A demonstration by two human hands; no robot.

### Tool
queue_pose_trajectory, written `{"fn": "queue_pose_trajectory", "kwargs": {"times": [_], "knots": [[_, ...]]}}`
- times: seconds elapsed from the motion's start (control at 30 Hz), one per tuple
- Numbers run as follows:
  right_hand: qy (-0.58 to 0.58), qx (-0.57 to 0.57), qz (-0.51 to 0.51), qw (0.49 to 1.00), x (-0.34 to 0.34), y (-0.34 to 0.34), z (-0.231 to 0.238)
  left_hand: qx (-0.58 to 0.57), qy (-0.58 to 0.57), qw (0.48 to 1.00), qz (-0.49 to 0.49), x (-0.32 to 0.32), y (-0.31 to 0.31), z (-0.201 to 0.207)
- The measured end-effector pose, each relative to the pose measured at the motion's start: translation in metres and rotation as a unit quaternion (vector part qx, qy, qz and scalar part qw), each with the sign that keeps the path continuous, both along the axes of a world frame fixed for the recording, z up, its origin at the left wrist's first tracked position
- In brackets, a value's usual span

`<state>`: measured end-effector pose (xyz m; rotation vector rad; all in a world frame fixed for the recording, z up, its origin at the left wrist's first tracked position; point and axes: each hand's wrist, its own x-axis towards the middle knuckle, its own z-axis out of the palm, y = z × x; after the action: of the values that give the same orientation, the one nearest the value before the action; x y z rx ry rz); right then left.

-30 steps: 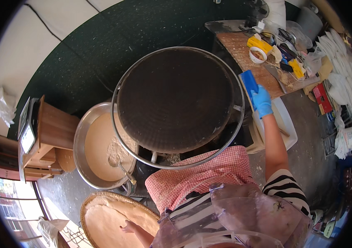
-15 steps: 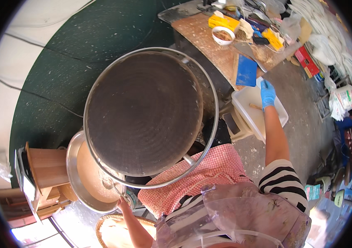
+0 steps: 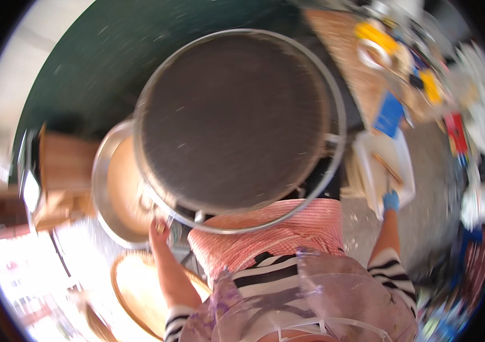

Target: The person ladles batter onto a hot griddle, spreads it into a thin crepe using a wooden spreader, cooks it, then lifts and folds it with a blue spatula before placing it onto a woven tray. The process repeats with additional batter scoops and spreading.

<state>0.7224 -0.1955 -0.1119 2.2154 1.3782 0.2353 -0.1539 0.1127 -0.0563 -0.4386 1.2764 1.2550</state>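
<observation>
- Our right hand (image 3: 391,200), in a blue glove, reaches into the white tray (image 3: 368,157) beside the big round griddle (image 3: 234,117); blur hides whether it grips anything.
- Our bare left hand (image 3: 160,231) rests at the rim of the metal batter bowl (image 3: 118,188), fingers curled; what they pinch, we cannot tell.

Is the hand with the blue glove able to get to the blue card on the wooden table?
Probably yes. The right hand rests at the white tray, and the blue card lies just beyond the tray with nothing standing between them, though the picture is blurry.
</observation>
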Motion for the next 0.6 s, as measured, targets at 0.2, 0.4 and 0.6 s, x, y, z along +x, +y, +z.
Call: {"fn": "queue_pose_trajectory", "kwargs": {"times": [0.2, 0.4, 0.6], "knots": [[0.526, 0.444, -0.43, 0.584, -0.053, 0.036, 0.044, -0.062, 0.09, 0.99, -0.092, 0.0, -0.019, 0.017], [0.476, 0.358, -0.486, 0.64, -0.106, 0.056, 0.048, -0.08, 0.456, 0.806, -0.369, 0.031, -0.083, 0.079], [0.354, 0.181, -0.405, 0.823, -0.085, 0.057, 0.03, -0.003, 0.701, 0.629, -0.336, 0.002, -0.057, 0.077]]}}
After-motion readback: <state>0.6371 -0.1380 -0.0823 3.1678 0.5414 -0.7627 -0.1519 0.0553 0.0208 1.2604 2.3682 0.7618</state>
